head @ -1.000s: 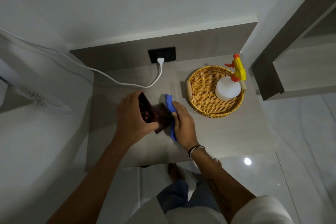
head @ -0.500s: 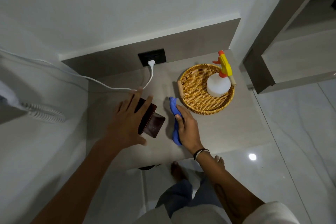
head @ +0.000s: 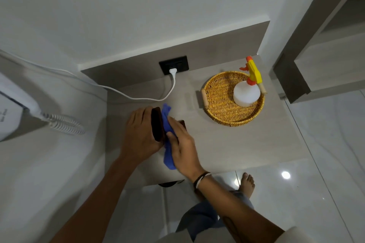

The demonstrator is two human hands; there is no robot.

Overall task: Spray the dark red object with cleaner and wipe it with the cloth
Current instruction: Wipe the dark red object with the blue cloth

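Glossy pale floor tiles (head: 296, 203) nearest, one bare foot (head: 246, 183) at 5 o'clock of the hands. Grey wood-grain shelf (head: 246, 144) above it. Left hand (head: 141, 134) grips the dark red wallet (head: 157, 126), held on edge, fingers wrapped round its far side. Right hand (head: 182, 146) presses a blue cloth (head: 167, 138) against the wallet's right face, fingers together and clamped on the cloth. Wicker tray (head: 217, 102) at 2 o'clock of the hands, well apart; white spray bottle (head: 246, 94) upright inside it, yellow-orange trigger. White cord (head: 138, 97) runs to a black socket (head: 173, 65) at 12 o'clock. White wall (head: 138, 6) behind.
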